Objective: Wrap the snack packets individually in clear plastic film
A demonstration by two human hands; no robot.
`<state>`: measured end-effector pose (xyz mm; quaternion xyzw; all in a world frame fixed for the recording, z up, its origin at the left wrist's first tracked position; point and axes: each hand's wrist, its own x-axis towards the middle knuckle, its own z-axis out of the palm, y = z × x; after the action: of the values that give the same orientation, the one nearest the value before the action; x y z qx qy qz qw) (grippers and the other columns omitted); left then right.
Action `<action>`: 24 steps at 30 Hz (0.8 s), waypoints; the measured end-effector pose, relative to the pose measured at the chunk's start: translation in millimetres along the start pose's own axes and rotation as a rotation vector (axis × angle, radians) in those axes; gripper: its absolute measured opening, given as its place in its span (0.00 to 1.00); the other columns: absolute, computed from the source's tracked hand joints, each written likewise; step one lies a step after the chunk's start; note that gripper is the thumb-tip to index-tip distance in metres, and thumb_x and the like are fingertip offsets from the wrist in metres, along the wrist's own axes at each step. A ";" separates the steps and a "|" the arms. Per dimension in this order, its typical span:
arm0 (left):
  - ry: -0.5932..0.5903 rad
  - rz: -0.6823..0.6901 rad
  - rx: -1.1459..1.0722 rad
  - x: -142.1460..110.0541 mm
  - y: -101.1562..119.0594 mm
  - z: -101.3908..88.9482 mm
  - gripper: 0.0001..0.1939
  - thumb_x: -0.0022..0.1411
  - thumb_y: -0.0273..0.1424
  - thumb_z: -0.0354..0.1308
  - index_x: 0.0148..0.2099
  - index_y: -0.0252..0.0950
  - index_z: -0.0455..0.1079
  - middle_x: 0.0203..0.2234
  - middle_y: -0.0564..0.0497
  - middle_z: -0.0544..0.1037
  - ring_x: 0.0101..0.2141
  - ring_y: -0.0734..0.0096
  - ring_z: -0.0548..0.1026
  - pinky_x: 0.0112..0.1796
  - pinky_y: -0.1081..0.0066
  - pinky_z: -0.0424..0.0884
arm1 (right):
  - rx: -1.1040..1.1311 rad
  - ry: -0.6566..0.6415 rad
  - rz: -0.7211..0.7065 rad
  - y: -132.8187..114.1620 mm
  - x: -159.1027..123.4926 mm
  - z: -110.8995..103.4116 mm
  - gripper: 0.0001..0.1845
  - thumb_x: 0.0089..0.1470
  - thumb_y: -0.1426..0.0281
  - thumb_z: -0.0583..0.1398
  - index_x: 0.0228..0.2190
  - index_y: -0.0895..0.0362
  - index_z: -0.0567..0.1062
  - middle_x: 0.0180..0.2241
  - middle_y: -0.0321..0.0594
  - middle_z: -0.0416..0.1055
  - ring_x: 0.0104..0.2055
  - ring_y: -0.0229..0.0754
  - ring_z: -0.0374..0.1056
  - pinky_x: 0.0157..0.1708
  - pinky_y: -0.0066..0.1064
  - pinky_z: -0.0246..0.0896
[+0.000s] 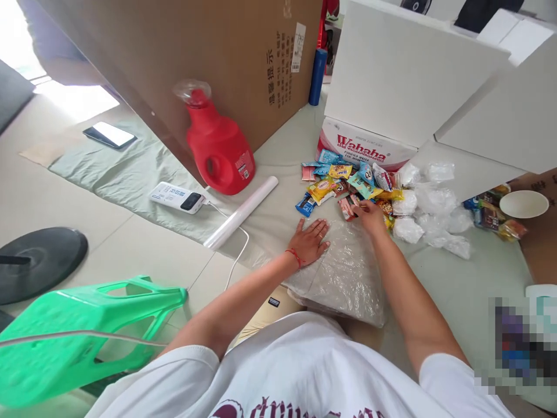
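Observation:
My left hand [310, 239] lies flat with fingers spread on the edge of a stack of clear plastic bags [348, 273] on the floor mat. A red string circles its wrist. My right hand [369, 215] reaches past the bags into a pile of small coloured snack packets [343, 183], its fingers pinched on a reddish packet [349, 207] at the pile's near edge. To the right of the pile lie several filled, knotted clear bags [429, 209].
A roll of plastic film [241, 212], a white power bank with cable [176, 197] and a red detergent jug [217, 145] lie left. A Wahaha carton [365, 145] and white foam boards [413, 69] stand behind. A white bowl [523, 203], green stool [78, 331], phone [109, 135].

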<state>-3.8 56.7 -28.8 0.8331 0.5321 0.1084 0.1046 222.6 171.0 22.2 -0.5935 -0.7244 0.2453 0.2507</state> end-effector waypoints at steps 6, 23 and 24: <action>0.021 0.009 -0.038 0.1 -1.0 0.5 0.29 0.78 0.37 0.35 0.76 0.39 0.55 0.74 0.45 0.57 0.73 0.58 0.56 0.71 0.38 0.39 | 0.174 -0.363 0.002 1.4 -96.0 -15.1 0.28 0.58 0.45 0.60 0.43 0.55 0.82 0.34 0.44 0.81 0.31 0.50 0.76 0.31 0.40 0.73; 0.013 -0.002 0.004 1.9 -1.4 2.4 0.30 0.77 0.37 0.38 0.75 0.36 0.55 0.73 0.44 0.60 0.72 0.58 0.56 0.71 0.39 0.42 | -0.641 -0.553 -0.603 -131.7 57.5 75.0 0.22 0.64 0.78 0.53 0.52 0.55 0.80 0.55 0.47 0.76 0.45 0.48 0.76 0.45 0.38 0.69; 0.017 0.000 0.007 1.8 -1.5 2.8 0.30 0.77 0.37 0.38 0.76 0.37 0.55 0.73 0.44 0.59 0.73 0.58 0.56 0.71 0.39 0.42 | -0.650 -0.557 -0.606 -133.9 59.3 75.2 0.20 0.63 0.78 0.54 0.51 0.57 0.80 0.52 0.48 0.77 0.45 0.49 0.76 0.45 0.38 0.68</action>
<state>-3.5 58.8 -31.8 0.8326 0.5333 0.1136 0.0970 64.7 201.5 57.2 -0.3165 -0.9416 0.0726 -0.0889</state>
